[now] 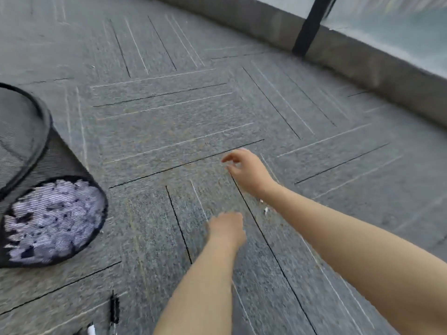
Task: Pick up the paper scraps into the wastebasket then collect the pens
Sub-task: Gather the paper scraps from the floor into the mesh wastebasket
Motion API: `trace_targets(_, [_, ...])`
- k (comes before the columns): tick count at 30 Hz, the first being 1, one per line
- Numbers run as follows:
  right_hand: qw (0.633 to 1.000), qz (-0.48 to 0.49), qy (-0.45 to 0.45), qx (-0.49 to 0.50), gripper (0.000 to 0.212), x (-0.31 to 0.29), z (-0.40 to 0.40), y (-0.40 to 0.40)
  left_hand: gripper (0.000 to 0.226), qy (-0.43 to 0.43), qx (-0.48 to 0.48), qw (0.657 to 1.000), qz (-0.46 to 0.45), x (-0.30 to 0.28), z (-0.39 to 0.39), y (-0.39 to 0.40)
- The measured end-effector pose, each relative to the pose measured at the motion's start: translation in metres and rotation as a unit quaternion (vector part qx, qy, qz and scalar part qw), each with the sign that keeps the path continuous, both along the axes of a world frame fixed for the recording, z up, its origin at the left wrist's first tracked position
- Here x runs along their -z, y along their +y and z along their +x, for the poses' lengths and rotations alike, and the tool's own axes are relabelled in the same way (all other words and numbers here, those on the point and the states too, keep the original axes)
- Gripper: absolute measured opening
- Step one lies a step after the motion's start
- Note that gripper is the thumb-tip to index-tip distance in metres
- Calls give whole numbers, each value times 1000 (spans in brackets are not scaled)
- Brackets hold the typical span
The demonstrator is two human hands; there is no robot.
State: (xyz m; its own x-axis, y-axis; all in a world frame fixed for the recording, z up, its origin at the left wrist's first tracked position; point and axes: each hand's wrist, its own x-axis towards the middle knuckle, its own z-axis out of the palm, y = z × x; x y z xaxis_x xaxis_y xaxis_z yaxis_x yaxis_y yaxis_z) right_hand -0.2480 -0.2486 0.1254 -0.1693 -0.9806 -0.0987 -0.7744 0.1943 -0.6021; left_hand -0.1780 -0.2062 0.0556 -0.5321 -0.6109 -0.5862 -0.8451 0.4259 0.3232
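Both bare forearms are being extended over grey carpet, left hand (227, 227) curled closed, contents indiscernible, right hand (246, 169) spread loosely above tiny white paper scraps (265, 210), likely for pinching, with black mesh wastebasket (36, 165) kept tipped leftward and black pens (114, 310) lying nearby.

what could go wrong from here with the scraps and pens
1. Tiny white paper bits lie on the carpet right beside the right forearm; they are small and could be missed or brushed away.
2. The black pen lies on the floor near the bottom edge, behind both hands, and might be overlooked or knelt on.
3. The mesh wastebasket sits well off to the left of the right hand and left hand, so scraps may drop on the way over.
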Motion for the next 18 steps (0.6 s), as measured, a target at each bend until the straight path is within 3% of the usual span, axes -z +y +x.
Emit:
trace_targets(1, [997,56,29,54,21,16,-34,18,37,-16,56,998,5,-18,13,-19])
trace_targets(2, [988,106,54,100,22,29,-65,38,36,13,29,999,-43,-8,11,-10])
trace_targets(3, [978,142,69,138,22,39,-90,57,36,-28,35,997,-70,-7,8,-9])
trace_targets(6, [957,186,39,220,21,56,-133,99,46,-15,62,998,-29,-5,-10,-14])
trace_targets(10, [959,184,3,216,48,87,-138,106,79,32,-15,999,-10,28,-27,-38])
trace_targets(13, [962,125,-27,240,56,113,-124,94,94,32,26,994,-104,43,-39,-43])
trace_targets(16, [954,65,-2,291,53,130,-108,85,93,35,73,977,-197,54,-51,-44])
trace_targets(18, [952,50,46,297,48,138,-102,88,79,34,126,962,-240,62,-61,-33])
